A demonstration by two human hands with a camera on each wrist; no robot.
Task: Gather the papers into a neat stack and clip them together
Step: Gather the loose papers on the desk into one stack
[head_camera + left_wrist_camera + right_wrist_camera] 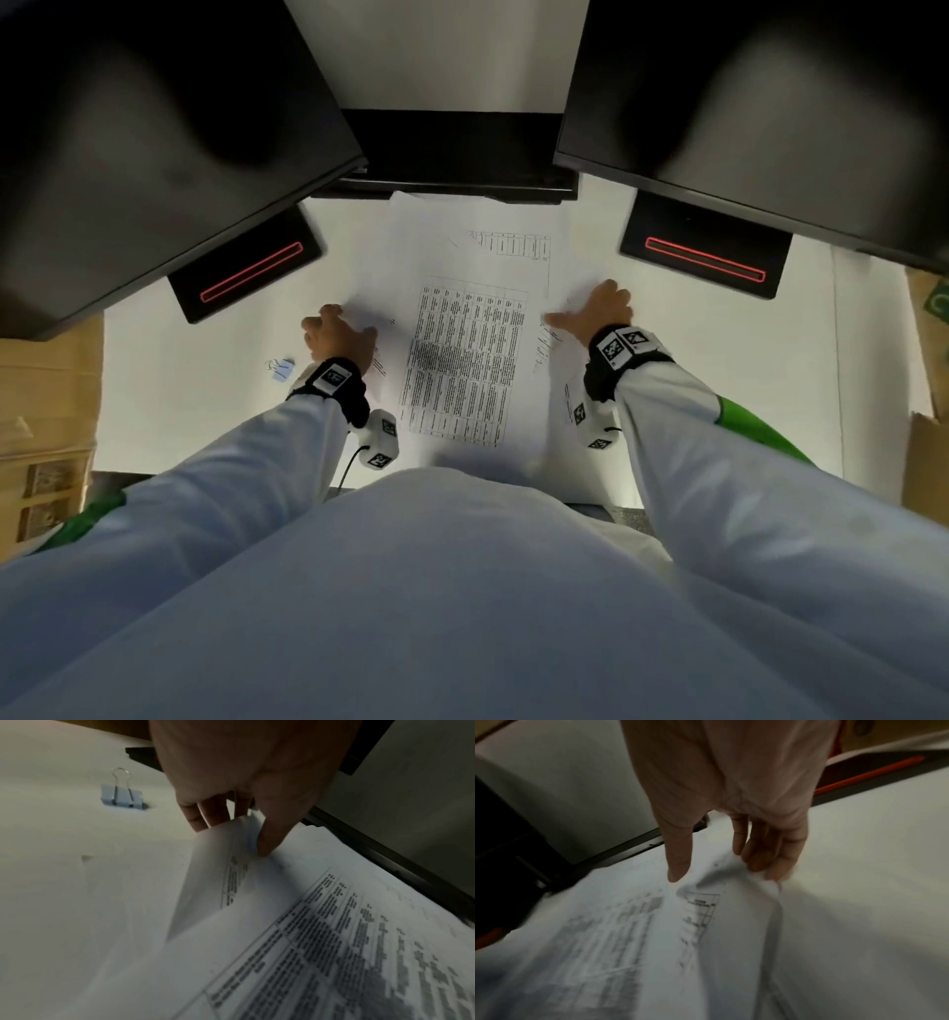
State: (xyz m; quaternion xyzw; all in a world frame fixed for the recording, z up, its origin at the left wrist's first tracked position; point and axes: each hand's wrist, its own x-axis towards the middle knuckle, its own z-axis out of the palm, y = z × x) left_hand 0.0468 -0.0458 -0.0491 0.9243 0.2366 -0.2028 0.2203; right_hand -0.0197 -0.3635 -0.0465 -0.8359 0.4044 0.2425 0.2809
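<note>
Fingers [205,815] of L hand [336,334] pinch papers [462,360] at 9 o'clock edge; R hand [598,311] spread at 3; binder clip [281,368] lies just beyond L, nearer it.

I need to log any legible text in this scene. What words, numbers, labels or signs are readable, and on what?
Nothing is legible.
Papers: printed tables, too blurred to read.
Wrist bands: square black-and-white code markers, no words.
Cardboard box: part of a green mark, cut off by the frame.
Binder clip: no marking seen.
</note>
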